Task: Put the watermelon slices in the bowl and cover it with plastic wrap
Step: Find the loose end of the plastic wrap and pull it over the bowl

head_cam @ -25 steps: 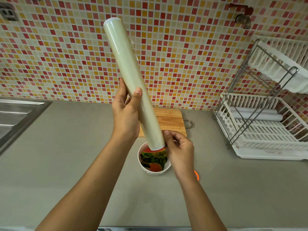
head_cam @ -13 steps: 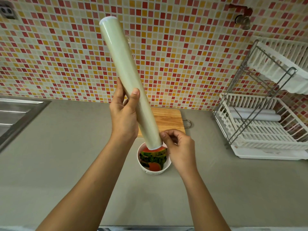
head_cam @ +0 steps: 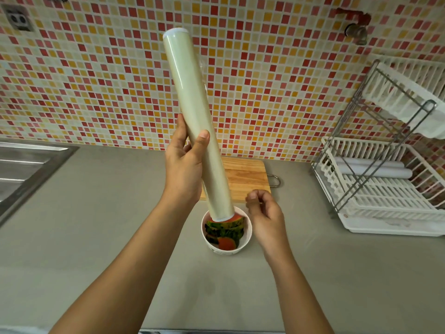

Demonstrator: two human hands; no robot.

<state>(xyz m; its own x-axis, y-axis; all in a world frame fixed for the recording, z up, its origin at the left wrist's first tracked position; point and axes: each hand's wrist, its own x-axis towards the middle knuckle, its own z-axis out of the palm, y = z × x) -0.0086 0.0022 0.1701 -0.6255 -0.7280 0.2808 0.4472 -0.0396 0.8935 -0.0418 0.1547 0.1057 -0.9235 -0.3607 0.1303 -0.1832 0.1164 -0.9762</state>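
The roll of plastic wrap is gripped by the left hand a little below its middle; the thumb is laid across the front of the roll and the fingers are curled round its back. The roll is held nearly upright, tilted with its upper end to the left, and its lower end is seen just over the far rim of the bowl. The right hand is held just beside the lower end of the roll, apart from it, with the fingers curled and the thumb brought near the fingertips. Whether an edge of film is pinched there cannot be told, as no film is made out between this hand and the roll.

The watermelon slices are already placed in the white bowl, standing on edge with the green rinds turned up and some red flesh shown. The bowl is set on the grey countertop, uncovered, just in front of a wooden cutting board.

A steel sink is seen at the left. A white dish rack with two white rolls in it is placed at the right. The wall behind is covered with red, orange and cream mosaic tiles, and a tap is fixed on it.
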